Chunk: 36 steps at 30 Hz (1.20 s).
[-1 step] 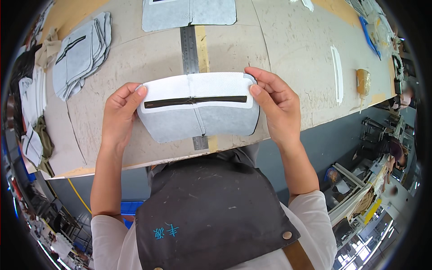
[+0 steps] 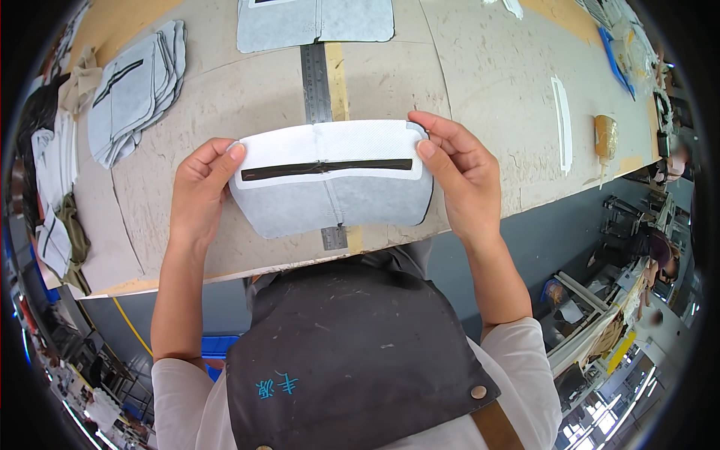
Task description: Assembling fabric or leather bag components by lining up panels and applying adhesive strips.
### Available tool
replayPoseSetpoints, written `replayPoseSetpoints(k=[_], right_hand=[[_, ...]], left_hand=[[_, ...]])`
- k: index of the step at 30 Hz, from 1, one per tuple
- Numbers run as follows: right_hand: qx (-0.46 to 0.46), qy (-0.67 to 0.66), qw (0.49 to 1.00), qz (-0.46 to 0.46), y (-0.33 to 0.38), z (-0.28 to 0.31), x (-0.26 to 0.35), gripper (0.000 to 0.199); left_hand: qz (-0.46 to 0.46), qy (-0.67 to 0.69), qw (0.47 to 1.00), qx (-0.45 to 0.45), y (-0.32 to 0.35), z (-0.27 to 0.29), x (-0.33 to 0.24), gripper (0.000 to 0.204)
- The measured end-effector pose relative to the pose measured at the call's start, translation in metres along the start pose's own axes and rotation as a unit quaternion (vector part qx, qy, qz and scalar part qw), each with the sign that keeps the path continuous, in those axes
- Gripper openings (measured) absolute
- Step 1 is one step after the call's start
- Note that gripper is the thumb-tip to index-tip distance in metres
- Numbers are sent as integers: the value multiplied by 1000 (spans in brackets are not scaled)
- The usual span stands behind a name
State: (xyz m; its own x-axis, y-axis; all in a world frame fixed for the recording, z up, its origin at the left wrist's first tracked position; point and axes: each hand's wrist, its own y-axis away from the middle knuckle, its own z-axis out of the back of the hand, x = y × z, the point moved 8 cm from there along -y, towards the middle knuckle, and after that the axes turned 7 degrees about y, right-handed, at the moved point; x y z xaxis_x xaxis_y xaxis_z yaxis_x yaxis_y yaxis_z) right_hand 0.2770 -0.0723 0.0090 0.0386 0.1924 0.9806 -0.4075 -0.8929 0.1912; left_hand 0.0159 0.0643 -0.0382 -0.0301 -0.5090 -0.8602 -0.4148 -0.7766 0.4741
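Note:
Between my two hands a light grey fabric panel (image 2: 289, 206) is held up by its upper corners, above the near part of the table. A white backing strip (image 2: 281, 146) covers its upper half, with a long dark slot (image 2: 360, 166) across it and a seam down the middle. My left hand (image 2: 202, 184) pinches the left corner, thumb on top. At the right corner my right hand (image 2: 465, 169) grips between thumb and fingers; its index finger sticks out along the top edge. Behind the panel, a dark metal ruler (image 2: 316, 86) lies partly hidden on the table.
A similar panel (image 2: 352, 22) lies at the far middle, and a stack of grey panels (image 2: 142, 86) at the far left. On the right are white strips (image 2: 562, 124), a bottle of amber glue (image 2: 604, 137) and a blue tool (image 2: 616, 64). The worn table (image 2: 495, 97) ends just before my apron.

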Motion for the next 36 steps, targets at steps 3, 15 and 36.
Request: replayPoseSetpoints(k=[3, 15, 36], right_hand=[[-13, 32, 999, -20, -4, 3, -5, 28], [-32, 249, 959, 133, -8, -11, 18, 25], [1, 444, 873, 202, -20, -63, 4, 41]], left_hand=[[4, -13, 1000, -18, 4, 8, 0, 17], [-27, 4, 1000, -14, 25, -18, -19, 18], [-313, -286, 900, -98, 70, 21, -48, 20]])
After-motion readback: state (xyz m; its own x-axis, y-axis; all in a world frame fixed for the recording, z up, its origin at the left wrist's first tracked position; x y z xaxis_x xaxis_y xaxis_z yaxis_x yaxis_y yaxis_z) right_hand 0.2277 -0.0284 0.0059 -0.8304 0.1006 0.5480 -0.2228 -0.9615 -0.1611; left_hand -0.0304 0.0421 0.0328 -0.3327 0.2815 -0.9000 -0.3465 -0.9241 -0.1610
